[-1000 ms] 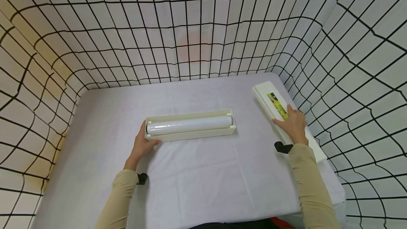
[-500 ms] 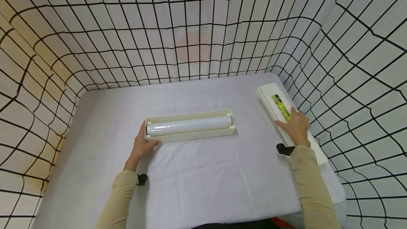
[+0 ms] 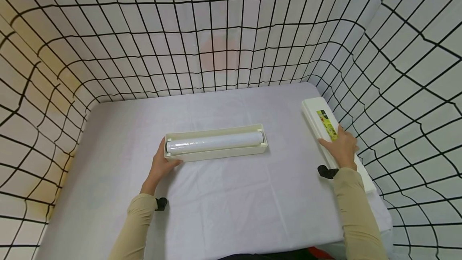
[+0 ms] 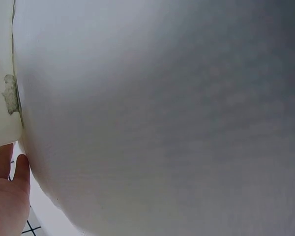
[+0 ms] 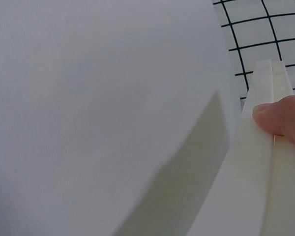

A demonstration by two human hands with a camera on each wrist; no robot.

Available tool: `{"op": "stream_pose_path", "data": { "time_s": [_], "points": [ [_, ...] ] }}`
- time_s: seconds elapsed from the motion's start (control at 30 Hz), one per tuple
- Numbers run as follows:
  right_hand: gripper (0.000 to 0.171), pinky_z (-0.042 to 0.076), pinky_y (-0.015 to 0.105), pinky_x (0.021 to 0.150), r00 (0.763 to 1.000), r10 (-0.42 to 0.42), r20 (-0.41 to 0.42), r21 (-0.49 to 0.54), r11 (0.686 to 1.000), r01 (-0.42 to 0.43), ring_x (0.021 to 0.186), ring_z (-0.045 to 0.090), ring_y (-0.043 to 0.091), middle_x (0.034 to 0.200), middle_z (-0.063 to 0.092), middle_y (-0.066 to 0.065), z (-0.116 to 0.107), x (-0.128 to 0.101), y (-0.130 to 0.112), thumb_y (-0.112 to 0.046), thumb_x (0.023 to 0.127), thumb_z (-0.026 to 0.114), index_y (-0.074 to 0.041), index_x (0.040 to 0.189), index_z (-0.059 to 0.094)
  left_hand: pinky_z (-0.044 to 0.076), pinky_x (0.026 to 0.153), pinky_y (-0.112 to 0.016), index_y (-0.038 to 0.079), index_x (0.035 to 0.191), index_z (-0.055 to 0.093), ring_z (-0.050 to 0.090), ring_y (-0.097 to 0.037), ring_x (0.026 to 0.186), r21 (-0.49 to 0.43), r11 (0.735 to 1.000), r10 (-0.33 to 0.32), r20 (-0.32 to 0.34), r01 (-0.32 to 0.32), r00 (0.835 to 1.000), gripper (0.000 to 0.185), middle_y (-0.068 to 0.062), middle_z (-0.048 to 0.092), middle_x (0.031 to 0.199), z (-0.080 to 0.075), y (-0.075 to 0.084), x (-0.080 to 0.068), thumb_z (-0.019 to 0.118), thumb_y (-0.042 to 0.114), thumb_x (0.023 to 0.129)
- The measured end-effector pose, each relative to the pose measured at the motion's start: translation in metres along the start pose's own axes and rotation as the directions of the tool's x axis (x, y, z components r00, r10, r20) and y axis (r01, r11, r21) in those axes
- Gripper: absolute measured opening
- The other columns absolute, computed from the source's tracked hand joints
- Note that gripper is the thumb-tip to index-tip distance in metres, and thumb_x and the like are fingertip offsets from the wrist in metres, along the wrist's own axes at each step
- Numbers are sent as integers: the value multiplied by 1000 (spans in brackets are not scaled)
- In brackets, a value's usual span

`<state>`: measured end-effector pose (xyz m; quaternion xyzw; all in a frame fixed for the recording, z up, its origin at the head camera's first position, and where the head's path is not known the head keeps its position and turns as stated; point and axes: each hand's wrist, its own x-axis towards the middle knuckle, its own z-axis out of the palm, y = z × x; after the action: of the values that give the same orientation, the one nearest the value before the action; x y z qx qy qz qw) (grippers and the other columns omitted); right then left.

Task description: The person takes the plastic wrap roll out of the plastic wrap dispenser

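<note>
I'm starting nearest me: my left hand is resting against the left end of the long cream plastic dispenser tray, thumb along its front wall, fingers relaxed rather than clamped round it. The tray is lying on the white cloth-covered table, about mid-table, its long axis running left to right and tipped very slightly up toward the right. Inside it, the clear cling-film roll is lying along the same axis, ends pointing left and right.

Over on my right, my right hand is pressing down on the long white plastic lid with the yellow-green label, thumb curled over its near edge, so I'm reading that as a light hold. The lid is sitting close to the table's right edge, long axis running from near-right to far-left, far end pointing at the back corner of the black-gridded white netting wall.

The risk, as I'm judging it: the lid's near end is hanging by the table's edge, so a push outward could be tipping it off. On the left, a one-ended nudge could be swinging the tray round and rolling the film out of line.
</note>
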<state>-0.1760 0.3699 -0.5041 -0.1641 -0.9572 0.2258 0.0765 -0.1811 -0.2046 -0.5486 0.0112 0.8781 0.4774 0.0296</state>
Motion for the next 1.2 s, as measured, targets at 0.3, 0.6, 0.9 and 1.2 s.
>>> {"op": "stream_pose_path", "data": {
  "time_s": [0.3, 0.6, 0.9, 1.2],
  "points": [
    [91, 29, 62, 80, 997, 58, 41, 17, 998, -59, 113, 36, 56, 128, 40, 41, 1, 1, 7, -42, 80, 65, 2, 147, 21, 25, 112, -58, 20, 151, 8, 35, -40, 135, 15, 1000, -16, -29, 17, 999, 109, -17, 36, 147, -3, -4, -2, 79, 5, 69],
    [92, 31, 61, 79, 994, 95, 56, -14, 995, -95, 111, 38, 55, 124, 42, 41, 3, -2, 19, -44, 81, 63, 2, 147, 19, 28, 111, -58, 21, 151, 10, 38, -39, 132, -5, 999, 34, -13, -34, 999, 109, -18, 41, 143, -3, 0, 3, 78, 2, 69],
    [92, 29, 60, 77, 990, 118, 74, -10, 993, -118, 108, 37, 54, 121, 42, 41, 6, -4, 27, -44, 81, 63, 2, 148, 18, 27, 111, -58, 20, 151, 9, 38, -39, 133, -3, 1000, 7, -3, -7, 1000, 110, -17, 39, 145, -2, -1, 4, 78, 2, 69],
    [93, 29, 57, 76, 982, 150, 113, -10, 989, -150, 108, 35, 51, 121, 39, 39, 9, -4, 34, -47, 83, 60, -1, 149, 15, 25, 113, -58, 19, 152, 8, 35, -40, 135, -12, 1000, -12, -13, 11, 1000, 110, -18, 36, 147, 0, -2, 3, 78, 4, 69]
  ]
}}
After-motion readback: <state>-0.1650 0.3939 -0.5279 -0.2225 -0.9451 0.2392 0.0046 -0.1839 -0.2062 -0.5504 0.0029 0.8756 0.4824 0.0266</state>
